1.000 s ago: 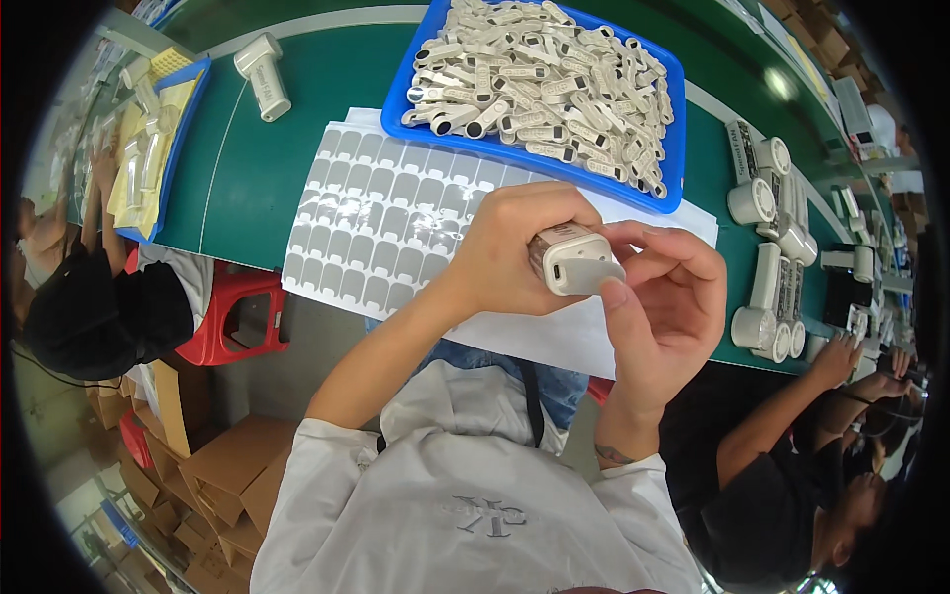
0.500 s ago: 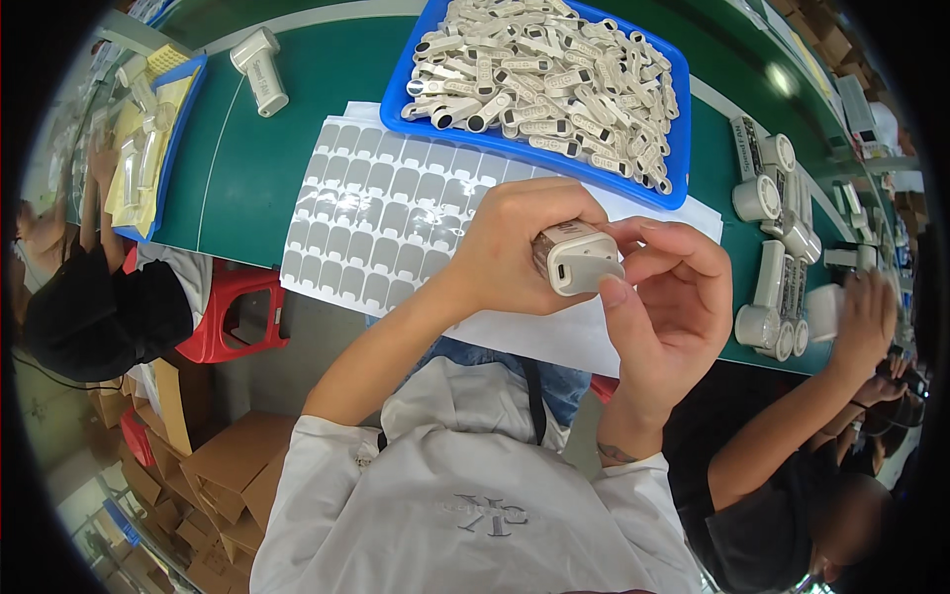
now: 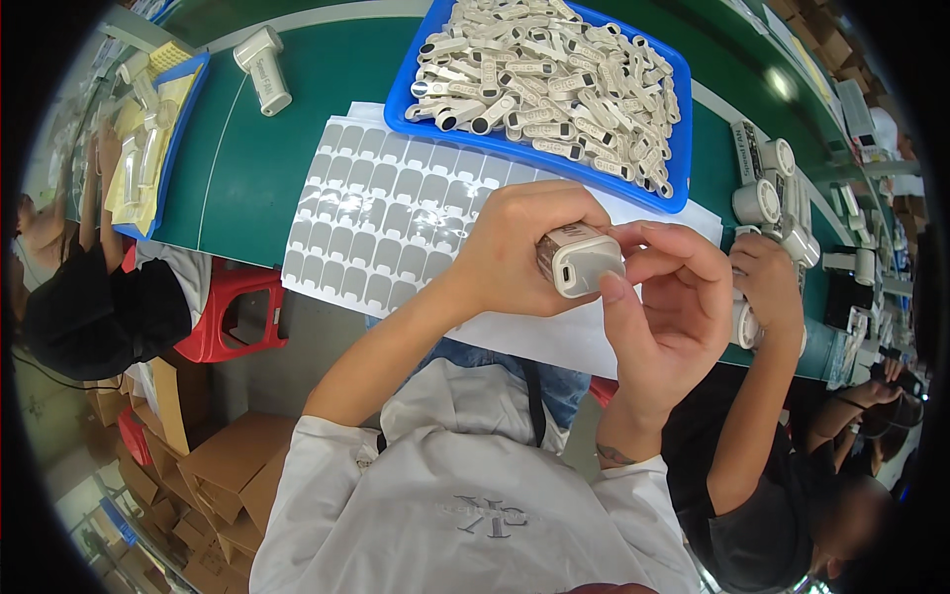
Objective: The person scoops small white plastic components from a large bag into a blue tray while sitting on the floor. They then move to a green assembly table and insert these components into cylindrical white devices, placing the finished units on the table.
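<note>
A small white plastic device [image 3: 582,259] with a slot in its end is held up in front of me, above the table's near edge. My left hand [image 3: 515,247] grips its body from the left. My right hand [image 3: 665,307] touches its end, thumb and fingers curled around it. Behind my hands lies a white sheet of grey peel-off stickers [image 3: 381,213]. Further back stands a blue tray [image 3: 416,94] heaped with several white plastic parts.
The green table [image 3: 247,168] carries a lone white device [image 3: 262,67] at the back left and another blue tray [image 3: 148,148] at the left. Finished white devices [image 3: 767,188] stand at the right, where a co-worker's hand [image 3: 767,282] reaches. A red stool [image 3: 233,317] and cardboard boxes [image 3: 213,465] stand below.
My hands keep the device in almost the same place. The co-worker's hand at the right has moved left along the table edge toward the white devices.
</note>
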`<state>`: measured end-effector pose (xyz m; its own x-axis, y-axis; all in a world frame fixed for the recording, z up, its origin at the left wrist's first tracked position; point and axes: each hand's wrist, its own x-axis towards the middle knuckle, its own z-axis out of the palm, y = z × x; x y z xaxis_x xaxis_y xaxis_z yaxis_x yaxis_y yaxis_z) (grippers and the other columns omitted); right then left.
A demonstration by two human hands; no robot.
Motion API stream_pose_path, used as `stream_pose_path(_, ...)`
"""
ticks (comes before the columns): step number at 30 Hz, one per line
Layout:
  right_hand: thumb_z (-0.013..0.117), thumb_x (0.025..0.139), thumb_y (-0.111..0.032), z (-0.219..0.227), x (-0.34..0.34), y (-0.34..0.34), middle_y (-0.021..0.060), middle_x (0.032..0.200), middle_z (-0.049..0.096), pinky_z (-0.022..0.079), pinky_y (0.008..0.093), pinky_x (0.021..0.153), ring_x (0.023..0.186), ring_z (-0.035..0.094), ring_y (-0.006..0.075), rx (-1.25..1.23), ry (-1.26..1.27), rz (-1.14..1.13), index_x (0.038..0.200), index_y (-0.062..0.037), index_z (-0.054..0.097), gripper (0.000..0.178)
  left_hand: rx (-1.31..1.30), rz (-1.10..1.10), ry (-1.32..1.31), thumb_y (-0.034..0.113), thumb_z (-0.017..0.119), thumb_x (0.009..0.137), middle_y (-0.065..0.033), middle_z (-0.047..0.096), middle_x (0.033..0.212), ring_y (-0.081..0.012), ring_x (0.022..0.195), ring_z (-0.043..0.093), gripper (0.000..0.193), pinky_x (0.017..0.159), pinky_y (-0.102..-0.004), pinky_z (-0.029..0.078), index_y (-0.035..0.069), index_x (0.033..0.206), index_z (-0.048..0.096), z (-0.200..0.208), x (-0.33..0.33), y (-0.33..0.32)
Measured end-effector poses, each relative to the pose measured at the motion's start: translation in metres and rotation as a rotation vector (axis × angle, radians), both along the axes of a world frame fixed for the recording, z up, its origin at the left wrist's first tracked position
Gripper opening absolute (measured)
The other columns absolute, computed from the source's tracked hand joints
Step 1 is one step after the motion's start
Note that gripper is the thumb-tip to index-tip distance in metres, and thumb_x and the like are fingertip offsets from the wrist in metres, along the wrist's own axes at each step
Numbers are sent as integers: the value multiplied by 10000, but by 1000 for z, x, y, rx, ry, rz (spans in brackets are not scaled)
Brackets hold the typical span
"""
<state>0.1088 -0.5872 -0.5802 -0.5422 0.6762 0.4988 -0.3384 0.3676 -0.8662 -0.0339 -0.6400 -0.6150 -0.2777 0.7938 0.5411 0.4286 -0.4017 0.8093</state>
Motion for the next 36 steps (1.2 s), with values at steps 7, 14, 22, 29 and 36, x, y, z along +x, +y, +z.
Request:
stream_pose_path(7, 697, 721, 65, 22, 2, 2, 42, 796, 591, 408, 220, 634, 661, 510, 77, 370, -295, -160, 1055, 9, 619, 348, -44, -38, 28, 82, 766, 572, -92, 630, 765, -270, 683, 622, 293, 581, -324, 473, 62, 818, 610, 2, 0, -2)
stream_pose_path(14, 543, 893, -4, 1, 14, 21, -2, 702, 520, 382, 198, 604, 645, 494, 66, -357, -201, 49, 1128, 19, 577, 239, -102, -226, -87, 27, 657, 688, -82, 602, 902, -131, 757, 569, 383, 662, -274, 460, 21, 1035, 496, 17, -22, -7)
stream_pose_path(22, 582, 847, 17, -50, 59, 22, 18, 735, 551, 419, 214, 676, 689, 525, 81, -431, -286, -25, 1110, 34, 580, 264, -172, 185, 152, 182, 716, 793, -53, 653, 883, -96, 776, 600, 284, 694, -249, 481, 10, 983, 593, 114, -104, 33)
stream_pose_path(29, 627, 791, 42, -48, 93, 37, 35, 774, 586, 424, 225, 698, 692, 525, 92, -349, -300, -239, 1021, 30, 625, 231, -152, 560, 646, 72, 747, 756, -51, 673, 957, -138, 764, 653, 327, 704, -272, 516, 107, 1075, 683, 135, -227, 125)
stream_pose_path(36, 617, 756, 48, -30, 121, 44, 73, 741, 609, 435, 241, 640, 661, 542, 122, -199, -384, -411, 877, 34, 653, 127, 54, 613, 813, -36, 601, 707, -157, 645, 1049, -368, 975, 612, 348, 845, -424, 505, 121, 1008, 676, 50, -314, 205)
